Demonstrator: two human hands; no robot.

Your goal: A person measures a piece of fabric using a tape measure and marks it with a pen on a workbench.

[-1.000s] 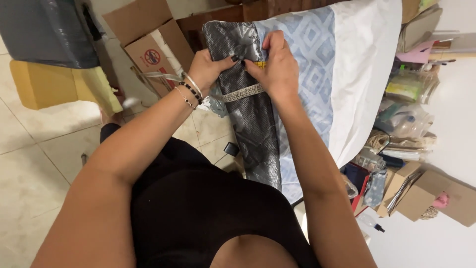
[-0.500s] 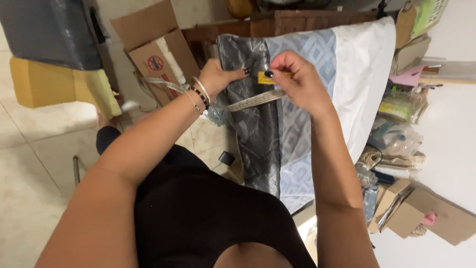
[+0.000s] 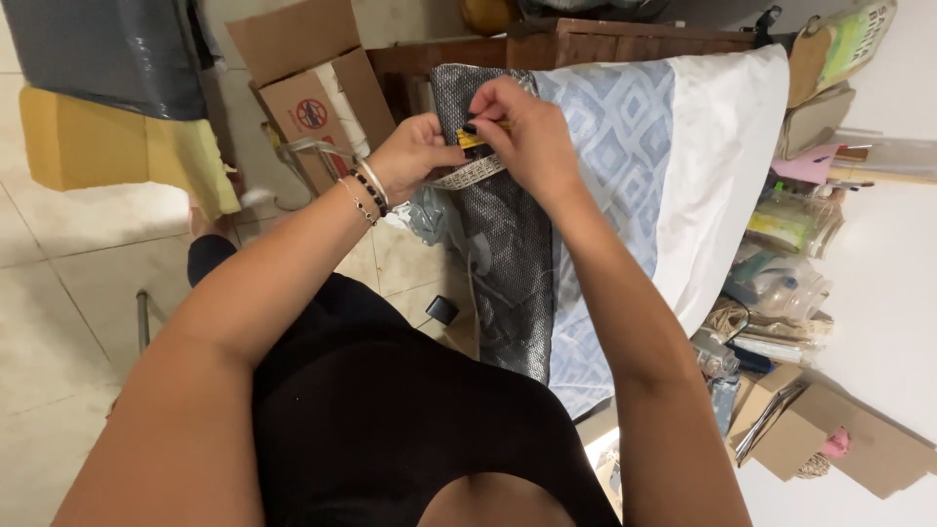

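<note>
A dark grey sparkly fabric (image 3: 508, 263) lies over a blue-and-white patterned cloth (image 3: 615, 146) on a table. Both my hands meet above the fabric's far end. My left hand (image 3: 415, 154), with bracelets on the wrist, pinches one end of a short strip of pale lace trim (image 3: 470, 174). My right hand (image 3: 532, 132) grips the other end of the trim together with a small yellow object (image 3: 472, 141) that is mostly hidden by the fingers. The trim lies across the grey fabric.
A white cloth (image 3: 727, 166) covers the table's right part. An open cardboard box (image 3: 312, 93) stands on the tiled floor at the left, beside a yellow block (image 3: 88, 146). Bottles, bags and small cardboard boxes (image 3: 839, 449) crowd the right side.
The view has shifted and both hands sit a little higher in it. The lace trim, stretched out longer between the hands before, is now drawn short between them.
</note>
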